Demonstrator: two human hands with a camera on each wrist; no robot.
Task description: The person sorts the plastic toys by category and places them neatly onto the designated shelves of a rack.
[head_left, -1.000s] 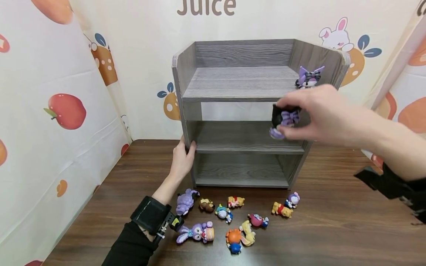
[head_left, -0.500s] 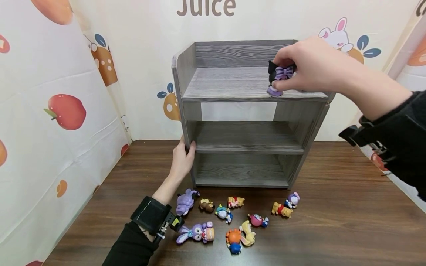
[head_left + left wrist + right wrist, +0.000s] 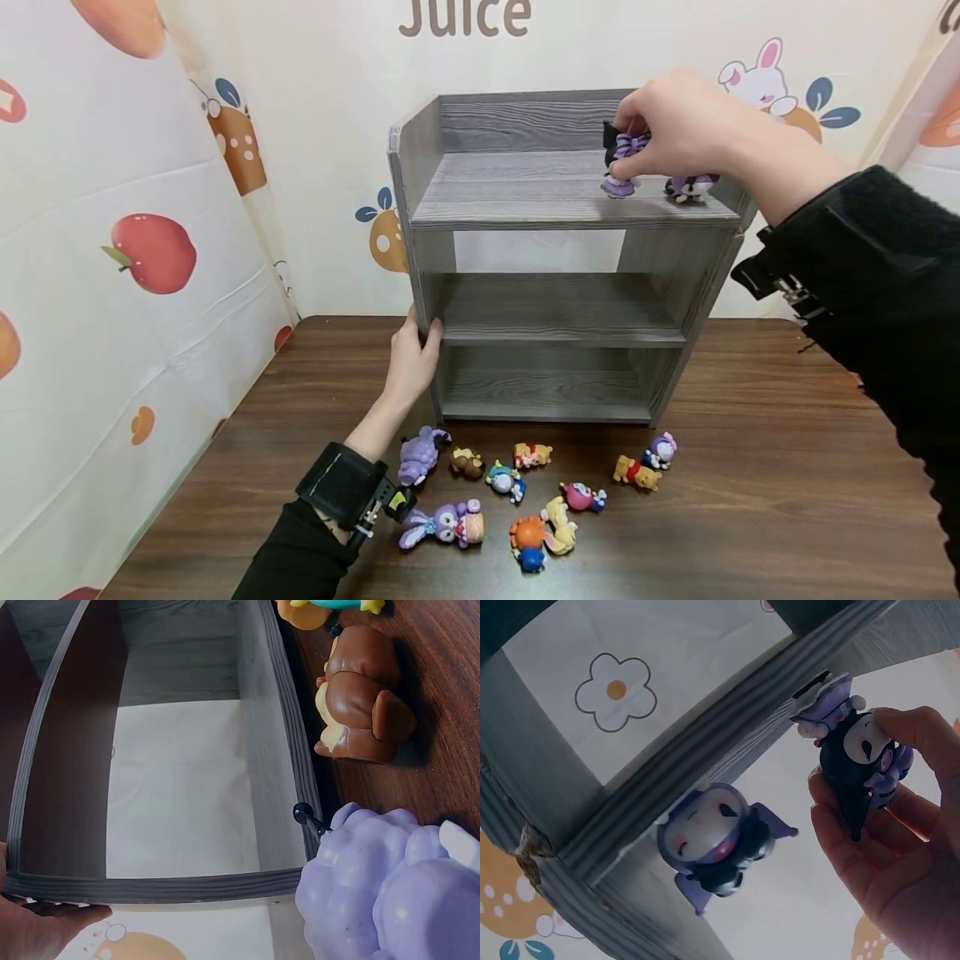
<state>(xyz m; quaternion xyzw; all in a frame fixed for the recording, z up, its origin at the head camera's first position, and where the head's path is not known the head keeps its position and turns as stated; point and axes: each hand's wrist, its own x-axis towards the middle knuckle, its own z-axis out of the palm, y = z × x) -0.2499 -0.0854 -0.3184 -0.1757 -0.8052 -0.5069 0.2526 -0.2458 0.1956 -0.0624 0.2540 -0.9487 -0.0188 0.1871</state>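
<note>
My right hand (image 3: 686, 125) pinches a black-and-purple character figurine (image 3: 618, 183) by its head, at the right part of the top board of a grey wooden shelf (image 3: 510, 183). Whether its base touches the board I cannot tell. Just right of it sits a purple-and-black figurine (image 3: 688, 188), partly covered by the hand; the right wrist view shows this seated figurine (image 3: 709, 832) and the held figurine (image 3: 851, 754) side by side. My left hand (image 3: 408, 362) grips the shelf's left side panel, thumb in front, fingers mostly hidden behind.
On the brown table (image 3: 787, 500) before the shelf lie several small figurines, among them a lilac one (image 3: 417, 457), a brown one (image 3: 467, 463), a long-eared purple one (image 3: 446, 525) and an orange-and-blue one (image 3: 528, 542). A printed curtain (image 3: 322, 125) hangs behind.
My right hand has lifted the held figurine from before the middle compartment up to the top board, then moved slightly farther back. My left hand has stayed on the side panel.
</note>
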